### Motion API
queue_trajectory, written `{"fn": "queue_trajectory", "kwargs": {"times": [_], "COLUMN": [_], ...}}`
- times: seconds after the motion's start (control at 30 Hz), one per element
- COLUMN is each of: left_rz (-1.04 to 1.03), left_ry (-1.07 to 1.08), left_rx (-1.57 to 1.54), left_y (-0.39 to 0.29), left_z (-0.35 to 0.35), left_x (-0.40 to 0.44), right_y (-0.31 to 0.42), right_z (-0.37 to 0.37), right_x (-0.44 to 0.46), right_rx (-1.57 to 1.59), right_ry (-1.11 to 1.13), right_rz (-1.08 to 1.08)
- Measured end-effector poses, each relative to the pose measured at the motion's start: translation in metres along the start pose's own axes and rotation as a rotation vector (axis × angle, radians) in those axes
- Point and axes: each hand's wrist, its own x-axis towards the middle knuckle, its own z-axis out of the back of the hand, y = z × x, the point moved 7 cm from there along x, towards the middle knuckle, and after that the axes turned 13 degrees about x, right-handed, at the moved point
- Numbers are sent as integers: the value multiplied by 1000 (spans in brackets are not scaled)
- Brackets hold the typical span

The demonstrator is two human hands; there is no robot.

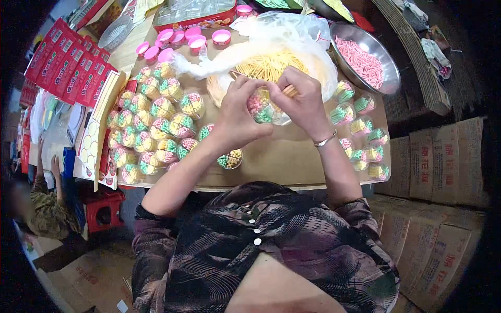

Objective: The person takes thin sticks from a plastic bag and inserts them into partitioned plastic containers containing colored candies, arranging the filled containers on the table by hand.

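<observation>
1. Left hand [241,108] is cupping a clear, round plastic cup [259,107] of pink and green sticks [264,113] between thumb and fingers.
2. Right hand [302,96] is gripping slender yellow sticks [290,91] in a curled fist — they are lying just right of the cup, long axis unclear.
3. Crinkled bag [300,39] is surrounding a loose yellow pile [270,65] beyond.

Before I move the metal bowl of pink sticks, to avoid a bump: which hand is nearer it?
Right: the right hand is left of the metal bowl; the left hand is farther left, around a filled cup.
</observation>
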Motion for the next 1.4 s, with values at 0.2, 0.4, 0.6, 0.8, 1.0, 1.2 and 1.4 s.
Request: {"fn": "queue_trajectory", "kwargs": {"times": [0.2, 0.4, 0.6, 0.8, 1.0, 1.2, 1.4], "left_rz": [137, 32, -119, -107, -111, -178, -263], "left_ry": [70, -51, -208, -174, -168, -232, -195], "left_rx": [-255, -242, -91, -162, -141, -69, -217], "left_y": [7, 12, 0, 2, 4, 3, -11], "left_z": [-13, -25, -24, -32, -36, -31, -34], "left_x": [13, 24, 29, 30, 26, 28, 20], "right_y": [0, -3, -9, -24, -31, -14, 0], "right_z": [4, 12, 19, 23, 16, 9, 20], "right_x": [7, 3, 7, 7, -3, -5, -16], "right_rx": [14, -48, -153, -11, -107, -126, -72], "right_ry": [121, 79, 13, 26, 279, 179, -60], "right_rz": [122, 193, 123, 132, 36, 99, 133]}}
